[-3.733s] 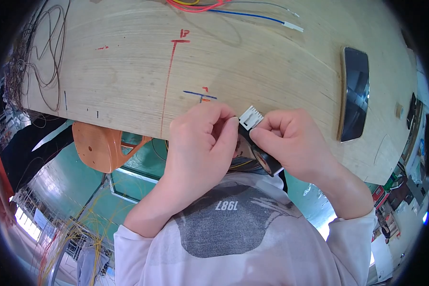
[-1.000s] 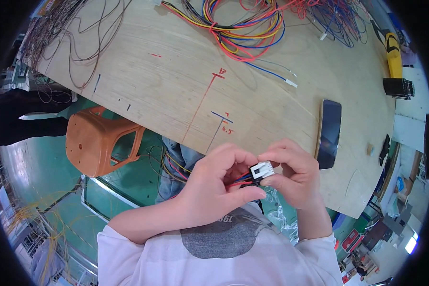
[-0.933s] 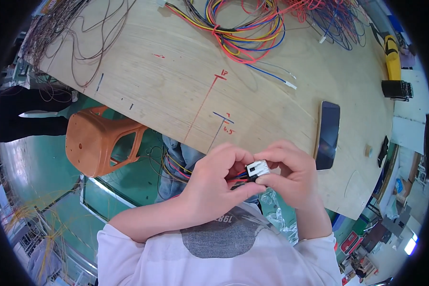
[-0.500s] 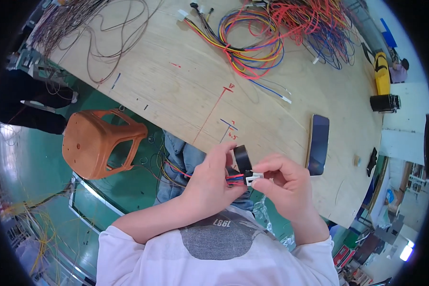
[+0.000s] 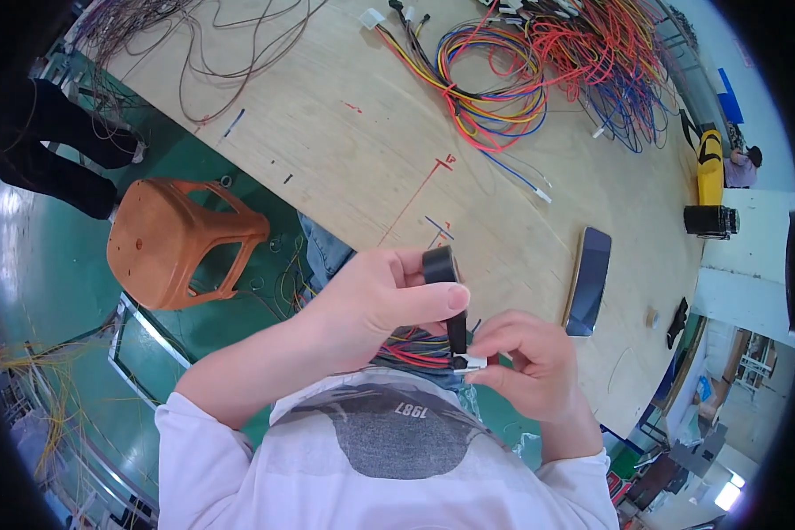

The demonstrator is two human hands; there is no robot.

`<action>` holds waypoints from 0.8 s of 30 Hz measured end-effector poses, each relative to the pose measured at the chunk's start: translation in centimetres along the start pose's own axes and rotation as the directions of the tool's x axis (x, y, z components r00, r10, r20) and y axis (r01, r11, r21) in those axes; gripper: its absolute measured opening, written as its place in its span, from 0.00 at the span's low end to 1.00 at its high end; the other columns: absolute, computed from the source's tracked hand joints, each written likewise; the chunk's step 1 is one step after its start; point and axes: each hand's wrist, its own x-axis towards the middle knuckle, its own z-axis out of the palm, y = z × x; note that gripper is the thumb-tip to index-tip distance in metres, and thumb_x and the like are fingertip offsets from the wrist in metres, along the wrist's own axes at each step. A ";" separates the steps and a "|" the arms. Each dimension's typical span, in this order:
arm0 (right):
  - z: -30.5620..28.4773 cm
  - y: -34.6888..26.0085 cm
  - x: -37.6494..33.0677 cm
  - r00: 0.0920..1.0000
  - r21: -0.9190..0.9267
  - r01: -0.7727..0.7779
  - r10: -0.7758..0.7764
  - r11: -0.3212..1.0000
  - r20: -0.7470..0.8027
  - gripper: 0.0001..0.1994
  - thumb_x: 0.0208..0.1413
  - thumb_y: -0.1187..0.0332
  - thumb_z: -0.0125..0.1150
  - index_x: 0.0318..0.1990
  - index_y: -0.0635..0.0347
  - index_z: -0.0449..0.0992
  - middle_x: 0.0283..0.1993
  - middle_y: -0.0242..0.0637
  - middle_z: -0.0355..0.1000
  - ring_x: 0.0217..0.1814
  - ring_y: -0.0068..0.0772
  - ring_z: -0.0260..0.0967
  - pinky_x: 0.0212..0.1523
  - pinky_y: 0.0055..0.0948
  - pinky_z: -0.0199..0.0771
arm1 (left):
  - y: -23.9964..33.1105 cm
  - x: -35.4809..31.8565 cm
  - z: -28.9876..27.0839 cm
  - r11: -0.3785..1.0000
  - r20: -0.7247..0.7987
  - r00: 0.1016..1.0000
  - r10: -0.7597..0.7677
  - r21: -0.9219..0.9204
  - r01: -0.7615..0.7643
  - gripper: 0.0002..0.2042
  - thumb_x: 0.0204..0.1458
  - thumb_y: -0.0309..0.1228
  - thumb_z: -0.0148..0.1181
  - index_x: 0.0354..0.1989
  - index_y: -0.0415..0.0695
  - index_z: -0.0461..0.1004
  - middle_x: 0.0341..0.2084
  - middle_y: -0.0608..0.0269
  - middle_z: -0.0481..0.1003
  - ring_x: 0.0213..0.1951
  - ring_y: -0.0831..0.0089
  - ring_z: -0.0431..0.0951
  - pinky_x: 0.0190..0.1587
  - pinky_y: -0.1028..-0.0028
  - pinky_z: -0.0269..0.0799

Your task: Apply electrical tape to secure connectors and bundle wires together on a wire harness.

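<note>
My left hand [image 5: 373, 299] grips a roll of black tape [image 5: 438, 265], thumb laid along its lower side. From the roll a taut black tape strip [image 5: 456, 334] runs down to the wires beside a white connector [image 5: 474, 363]. My right hand [image 5: 532, 364] pinches that connector between thumb and fingertips. A bundle of red, blue and black wires [image 5: 408, 352] leads from the connector to the left, passing below my left hand and close to my shirt.
On the wooden table [image 5: 327, 150] lie a phone [image 5: 587, 283], a coiled wire harness [image 5: 490, 84], a heap of red and blue wires [image 5: 605, 53] and thin brown wires [image 5: 230, 66]. An orange stool [image 5: 155, 247] stands left, near another person's legs [image 5: 62, 141].
My left hand has risen off the wires and turned, drawing out a strip between roll and connector. The right hand, still pinching the connector, has dropped slightly. The view has shifted somewhat.
</note>
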 end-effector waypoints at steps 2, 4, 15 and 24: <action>0.1 -0.1 0.1 0.996 0.090 -0.082 0.085 0.992 -0.020 0.11 0.39 0.79 0.62 0.34 0.66 0.72 0.33 0.37 0.69 0.28 0.22 0.65 0.27 0.18 0.65 | 0.5 -0.2 0.1 1.000 0.035 0.999 0.000 -0.010 0.001 0.19 0.40 0.28 0.60 0.41 0.34 0.66 0.31 0.61 0.72 0.33 0.79 0.72 0.39 0.79 0.68; 0.1 -0.1 0.1 0.985 0.182 -0.158 0.168 0.971 -0.041 0.10 0.40 0.80 0.62 0.34 0.66 0.72 0.33 0.36 0.68 0.29 0.20 0.65 0.28 0.18 0.65 | 1.5 -0.9 1.1 0.957 0.065 0.994 0.082 0.275 -0.097 0.21 0.37 0.26 0.64 0.41 0.33 0.66 0.29 0.63 0.73 0.33 0.79 0.72 0.38 0.80 0.68; 0.1 -0.4 -0.2 0.954 0.470 -0.205 0.283 0.858 -0.099 0.11 0.43 0.82 0.59 0.37 0.68 0.70 0.36 0.35 0.68 0.35 0.19 0.65 0.36 0.17 0.68 | 1.2 -2.4 0.1 0.594 0.432 0.831 0.351 0.583 -0.554 0.30 0.23 0.27 0.71 0.41 0.33 0.68 0.33 0.55 0.74 0.37 0.67 0.72 0.41 0.74 0.65; 0.5 -0.1 1.0 0.925 0.560 -0.261 0.370 0.786 -0.090 0.09 0.44 0.81 0.59 0.35 0.68 0.70 0.33 0.34 0.69 0.31 0.17 0.66 0.30 0.16 0.68 | -2.9 -2.7 -0.1 -0.178 0.657 0.452 0.603 0.663 -0.727 0.21 0.34 0.30 0.67 0.38 0.36 0.68 0.34 0.53 0.72 0.33 0.62 0.73 0.35 0.67 0.70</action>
